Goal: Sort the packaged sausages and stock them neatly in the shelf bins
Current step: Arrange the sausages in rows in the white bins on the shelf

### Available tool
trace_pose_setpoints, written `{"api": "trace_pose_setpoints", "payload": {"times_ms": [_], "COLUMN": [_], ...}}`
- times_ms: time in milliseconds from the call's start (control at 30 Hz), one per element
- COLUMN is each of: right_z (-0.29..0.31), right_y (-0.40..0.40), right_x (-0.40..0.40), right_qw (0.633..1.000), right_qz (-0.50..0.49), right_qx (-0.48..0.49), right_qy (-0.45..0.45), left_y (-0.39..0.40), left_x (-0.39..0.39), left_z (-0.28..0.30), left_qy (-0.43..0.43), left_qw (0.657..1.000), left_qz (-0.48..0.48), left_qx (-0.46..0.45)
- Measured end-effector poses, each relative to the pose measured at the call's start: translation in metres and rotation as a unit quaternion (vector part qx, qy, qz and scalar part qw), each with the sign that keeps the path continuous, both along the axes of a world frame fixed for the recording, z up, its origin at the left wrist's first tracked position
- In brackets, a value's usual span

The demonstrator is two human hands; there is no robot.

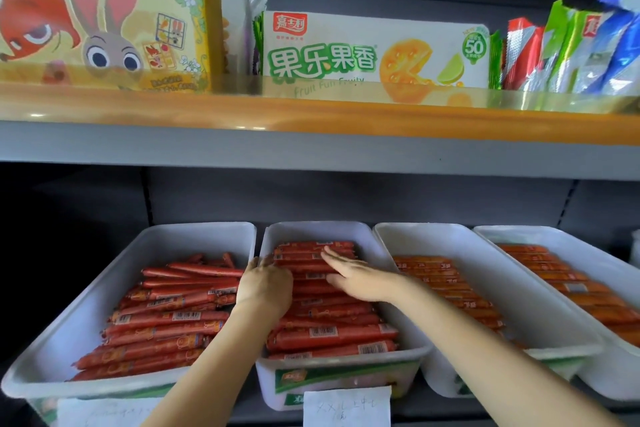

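Observation:
Several white plastic bins stand side by side on the lower shelf. The second bin (313, 230) holds red packaged sausages (332, 333) laid crosswise in rows. My left hand (265, 282) rests on the left ends of those sausages by the bin wall, fingers curled down. My right hand (353, 276) lies flat on top of the rows, fingers spread and pointing to the back. The left bin (194, 236) holds thinner red sausages (162, 319), some lying askew at the back. Two bins on the right (433, 236) hold orange sausages (446, 281).
An upper shelf with an orange lip (311, 114) hangs over the bins, carrying a yellow cartoon box (104, 17), a white fruit-biscuit pack (374, 52) and foil snack packs (568, 45). Paper labels (346, 406) hang on the bin fronts.

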State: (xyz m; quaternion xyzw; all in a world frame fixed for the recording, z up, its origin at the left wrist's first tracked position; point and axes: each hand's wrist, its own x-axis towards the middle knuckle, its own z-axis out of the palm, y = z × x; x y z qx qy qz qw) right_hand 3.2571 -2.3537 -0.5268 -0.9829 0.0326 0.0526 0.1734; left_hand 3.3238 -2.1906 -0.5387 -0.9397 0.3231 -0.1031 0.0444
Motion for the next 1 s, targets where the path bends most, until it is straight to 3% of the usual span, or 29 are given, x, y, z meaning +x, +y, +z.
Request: {"api": "trace_pose_setpoints", "payload": {"times_ms": [133, 267, 433, 567, 633, 767, 900, 1000], "right_z": [0.021, 0.015, 0.034, 0.020, 0.010, 0.004, 0.007, 0.013], "right_y": [-0.001, 0.002, -0.007, 0.003, 0.006, 0.011, 0.014, 0.005], "right_x": [-0.044, -0.048, -0.035, -0.043, -0.040, -0.020, -0.015, -0.029], "right_qw": [0.991, 0.984, 0.996, 0.992, 0.995, 0.990, 0.988, 0.992], "right_qz": [0.114, 0.129, 0.054, 0.098, 0.082, 0.025, -0.025, -0.016], "right_qx": [-0.022, -0.067, -0.064, -0.058, -0.058, -0.112, -0.058, -0.013], "right_qy": [0.061, 0.107, -0.029, 0.050, 0.008, -0.080, -0.144, -0.126], "left_y": [0.001, 0.001, 0.005, 0.016, 0.019, 0.022, 0.022, 0.022], "left_x": [-0.005, -0.008, -0.005, -0.006, -0.008, -0.008, -0.008, -0.007], "left_z": [0.007, 0.011, 0.018, 0.019, 0.016, 0.014, 0.009, 0.009], "left_qy": [0.011, 0.042, 0.038, 0.064, 0.071, 0.054, 0.060, 0.059], "left_qw": [0.999, 0.998, 0.989, 0.994, 0.993, 0.993, 0.994, 0.994], "left_qz": [-0.006, -0.016, -0.042, -0.074, -0.095, -0.083, -0.088, -0.091], "left_qx": [-0.030, -0.043, -0.134, -0.049, -0.024, -0.062, -0.034, 0.011]}}
